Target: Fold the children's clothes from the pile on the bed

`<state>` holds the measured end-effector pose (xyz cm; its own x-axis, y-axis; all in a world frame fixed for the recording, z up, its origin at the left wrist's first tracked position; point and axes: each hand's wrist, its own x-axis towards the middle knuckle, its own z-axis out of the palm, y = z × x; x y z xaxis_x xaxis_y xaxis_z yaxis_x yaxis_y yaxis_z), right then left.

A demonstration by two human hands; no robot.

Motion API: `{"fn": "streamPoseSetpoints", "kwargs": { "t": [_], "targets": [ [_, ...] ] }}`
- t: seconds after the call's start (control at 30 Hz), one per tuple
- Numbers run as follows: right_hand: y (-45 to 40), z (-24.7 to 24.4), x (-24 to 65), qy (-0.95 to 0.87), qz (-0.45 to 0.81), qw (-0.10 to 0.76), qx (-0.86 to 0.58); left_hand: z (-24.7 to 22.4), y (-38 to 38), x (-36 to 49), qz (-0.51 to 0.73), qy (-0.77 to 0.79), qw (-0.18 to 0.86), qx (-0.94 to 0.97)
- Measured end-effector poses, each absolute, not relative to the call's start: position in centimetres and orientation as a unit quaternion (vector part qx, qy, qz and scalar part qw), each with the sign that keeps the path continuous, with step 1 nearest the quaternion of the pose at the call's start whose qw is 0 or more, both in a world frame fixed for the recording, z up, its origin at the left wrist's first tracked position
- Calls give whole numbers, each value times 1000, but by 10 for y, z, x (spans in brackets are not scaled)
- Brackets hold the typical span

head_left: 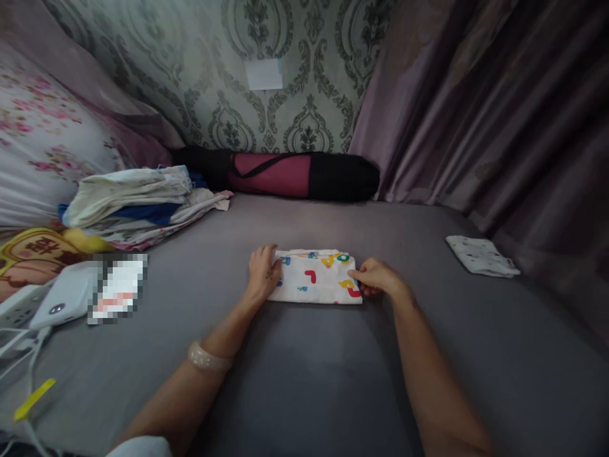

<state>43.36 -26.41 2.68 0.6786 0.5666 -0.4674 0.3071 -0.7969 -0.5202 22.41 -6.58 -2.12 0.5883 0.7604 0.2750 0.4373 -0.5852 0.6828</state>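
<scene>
A white cloth [318,279] with colourful printed letters and small figures lies folded into a flat rectangle on the grey bed sheet [304,368]. At its left end, my left hand [261,273] is closed on the edge, its fingers partly hidden. My right hand [380,278] pinches the right edge between thumb and fingers. A pale bracelet [208,357] circles my left wrist.
A second folded cloth [481,256] lies at the right. Far back, a black and maroon bag [273,174] rests against the wall. On the left are piled clothes [133,197], a white power bank [69,295], cables and a yellow cushion [38,247]. Curtains [476,114] hang at the right.
</scene>
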Motion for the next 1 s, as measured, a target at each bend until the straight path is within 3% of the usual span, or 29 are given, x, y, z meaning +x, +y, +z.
{"fn": "streamPoseSetpoints", "kwargs": {
  "t": [0.07,0.2,0.3,0.47,0.87,1.0],
  "targets": [
    [-260,29,431,-262,207,154,-930,-16,-67,224,263,331,210,882],
    [-243,24,415,-395,8,221,-892,0,-73,236,207,262,168,927],
    [-225,11,399,-471,-4,240,-849,11,-81,251,174,223,152,947],
    [-213,-6,386,-511,-31,187,-838,12,-89,269,146,221,118,957],
    [-213,-9,382,-516,-32,144,-844,-1,-86,270,86,152,0,985],
    [-214,-7,382,-523,-35,135,-841,1,-85,268,65,137,7,988]
  ]
}}
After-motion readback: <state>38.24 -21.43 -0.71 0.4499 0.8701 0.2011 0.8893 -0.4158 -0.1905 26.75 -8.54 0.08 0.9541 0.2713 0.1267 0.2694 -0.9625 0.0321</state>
